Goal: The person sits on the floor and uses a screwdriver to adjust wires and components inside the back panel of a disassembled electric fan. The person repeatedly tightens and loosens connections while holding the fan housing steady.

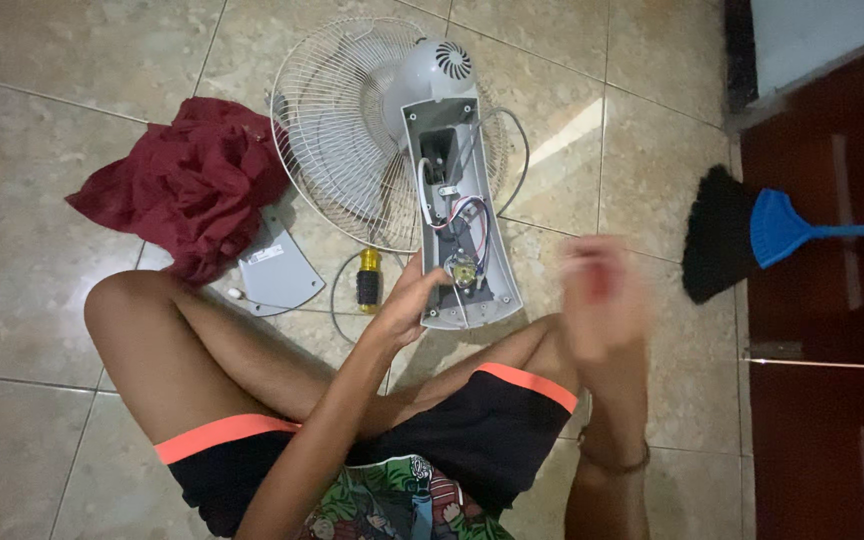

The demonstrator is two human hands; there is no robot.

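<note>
Crossed legs in black shorts (492,430) fill the bottom, person sitting on the tile floor (12,300). Left hand (414,295) grips the edge of the opened fan base (462,200), fingers curled on it, wiring exposed. Right hand (602,290) is raised and blurry, so can't tell its grip. Screwdriver (368,280), grey cover plate (277,265) and maroon cloth (192,185) lie nearby.
</note>
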